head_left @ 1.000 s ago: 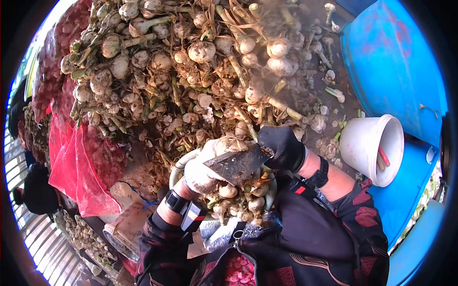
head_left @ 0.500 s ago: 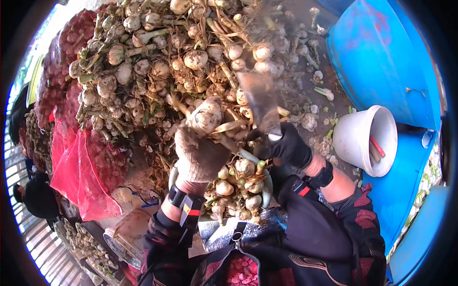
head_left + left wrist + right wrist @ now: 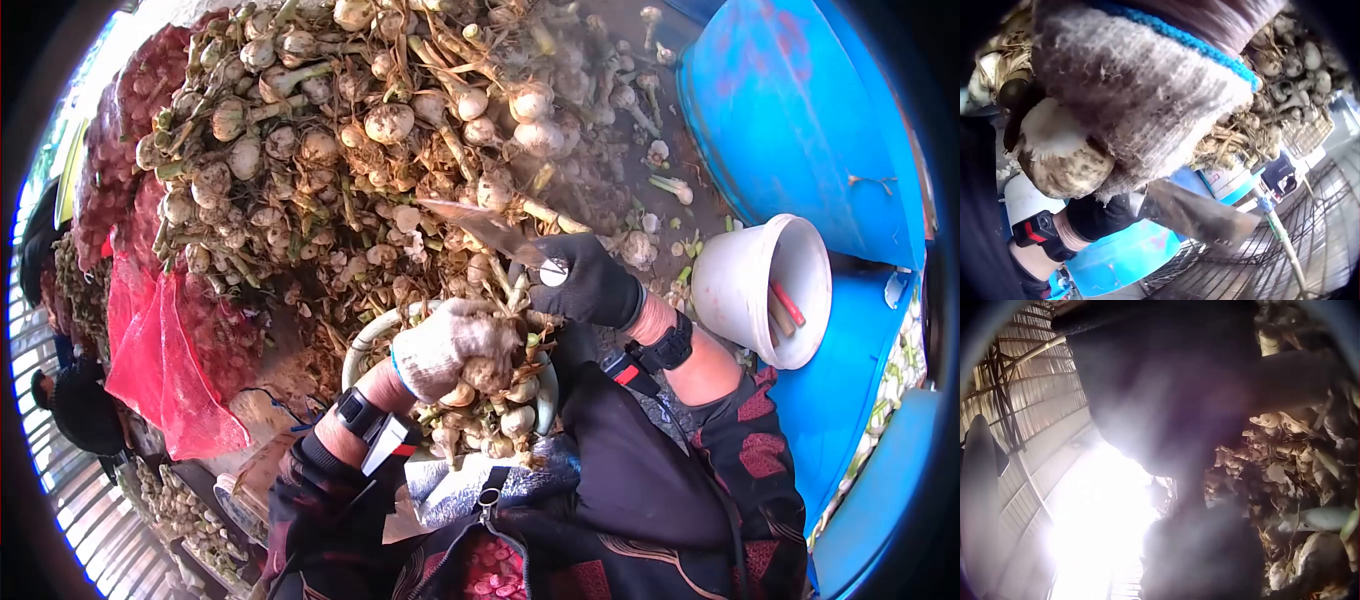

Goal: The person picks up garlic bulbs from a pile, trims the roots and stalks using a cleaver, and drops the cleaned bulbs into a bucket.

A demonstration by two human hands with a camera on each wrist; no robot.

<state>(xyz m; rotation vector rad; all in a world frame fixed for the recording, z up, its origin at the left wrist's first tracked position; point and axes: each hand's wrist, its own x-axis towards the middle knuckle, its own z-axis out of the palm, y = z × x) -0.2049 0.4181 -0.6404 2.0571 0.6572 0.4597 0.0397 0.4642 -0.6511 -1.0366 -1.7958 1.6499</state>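
In the head view the left hand (image 3: 456, 350), in a dirty white knit glove, grips a garlic bulb (image 3: 488, 374) over a container full of bulbs. The left wrist view shows that bulb (image 3: 1066, 164) close up, its root side cut pale and flat. The right hand (image 3: 586, 282), gloved in black, is curled round the handle of a broad blade (image 3: 486, 230), which points up and left above the left hand. In the left wrist view the blade (image 3: 1200, 215) lies beyond the white glove. The right wrist view is mostly a dark blur of glove (image 3: 1166, 387).
A large heap of garlic (image 3: 300, 150) spreads in front. At the right stand a white bucket (image 3: 730, 285) with a red-handled item inside and blue tubs (image 3: 800, 110). Red mesh sacks (image 3: 170, 360) lie left, near another person in dark clothes (image 3: 88, 408).
The left hand has come down toward the container from a raised position with a bulb. The blade has swung from upright to slanting left, and the right hand has shifted slightly up and left.
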